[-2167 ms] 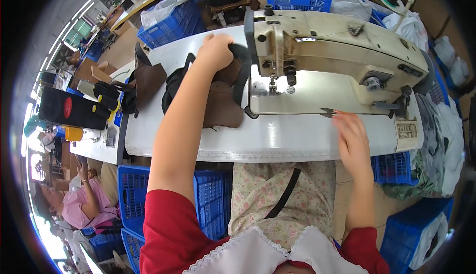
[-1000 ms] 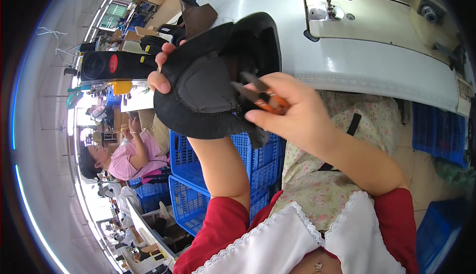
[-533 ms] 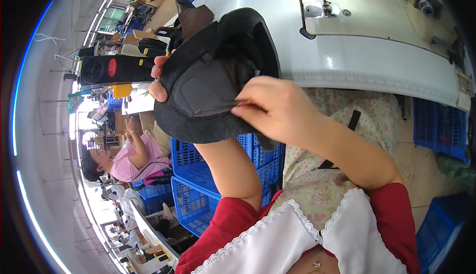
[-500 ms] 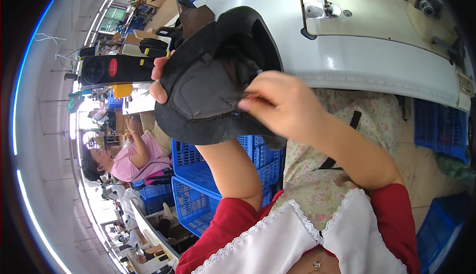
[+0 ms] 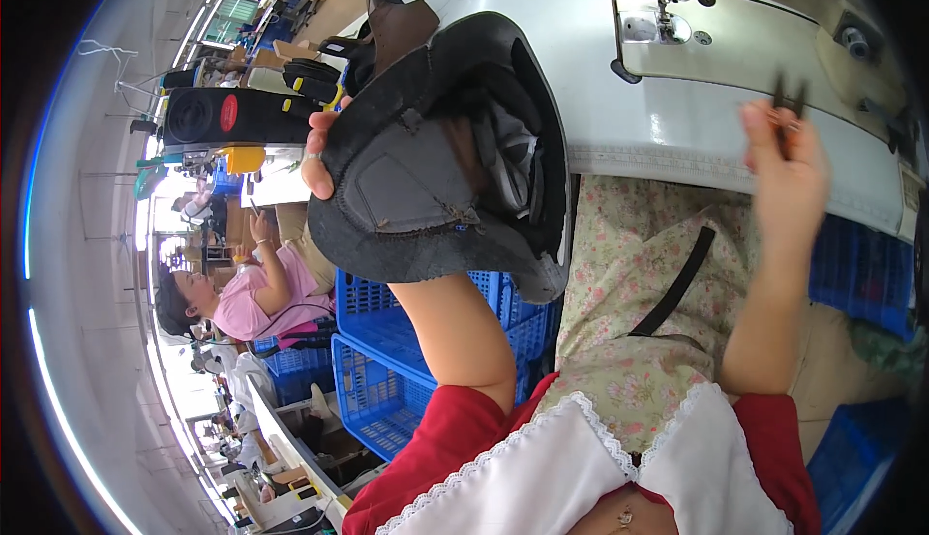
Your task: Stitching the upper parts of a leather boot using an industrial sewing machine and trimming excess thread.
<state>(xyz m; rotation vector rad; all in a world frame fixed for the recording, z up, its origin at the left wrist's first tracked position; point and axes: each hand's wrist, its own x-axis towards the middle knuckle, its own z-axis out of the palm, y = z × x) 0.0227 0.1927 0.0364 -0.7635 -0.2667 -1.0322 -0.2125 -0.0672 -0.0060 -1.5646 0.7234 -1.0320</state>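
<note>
- Head view: the left hand point(image 5: 320, 160) grips the dark boot piece point(image 5: 387, 182) by its left edge, fingers closed on it.
- The boot piece is up at the front of the bench point(image 5: 668, 133), tipped so its inside shows, likely to make the stitches easy to see.
- The right hand point(image 5: 791, 177) has its fingers closed around blurry snips point(image 5: 780, 95), well apart from the boot piece.
- Their blades point away from the person, maybe to stay safe.
</note>
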